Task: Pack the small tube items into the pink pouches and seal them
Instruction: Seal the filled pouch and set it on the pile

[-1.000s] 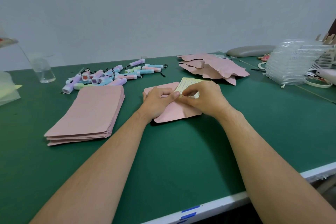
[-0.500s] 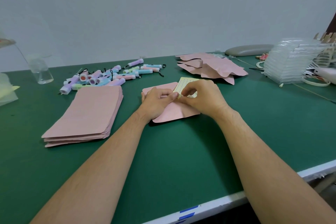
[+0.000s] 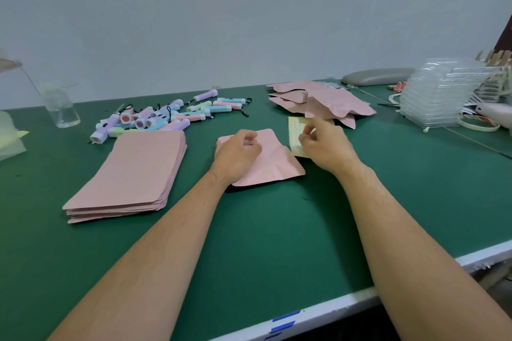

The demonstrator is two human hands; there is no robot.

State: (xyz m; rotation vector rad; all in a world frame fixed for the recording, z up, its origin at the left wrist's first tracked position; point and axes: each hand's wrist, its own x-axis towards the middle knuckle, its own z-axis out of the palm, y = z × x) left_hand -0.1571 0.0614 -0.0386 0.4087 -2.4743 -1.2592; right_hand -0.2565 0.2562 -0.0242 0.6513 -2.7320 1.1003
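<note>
A pink pouch lies bulging on the green table in front of me. My left hand rests on its left part with fingers curled, holding it down. Just to the right, my right hand is over a pale yellow sticker sheet, thumb and forefinger pinching at its surface. A pile of pastel small tubes with black loops lies at the back left. In front of that pile is a flat stack of empty pink pouches. Several filled pouches are heaped at the back right.
A clear glass cup stands at the far left. Stacked clear plastic trays and a grey pad sit at the back right, with white hoops beside them. The table's white front edge runs bottom right.
My right hand has left the pouch and moved right onto the sticker sheet. My left hand stays on the pouch, whose middle is now uncovered.
</note>
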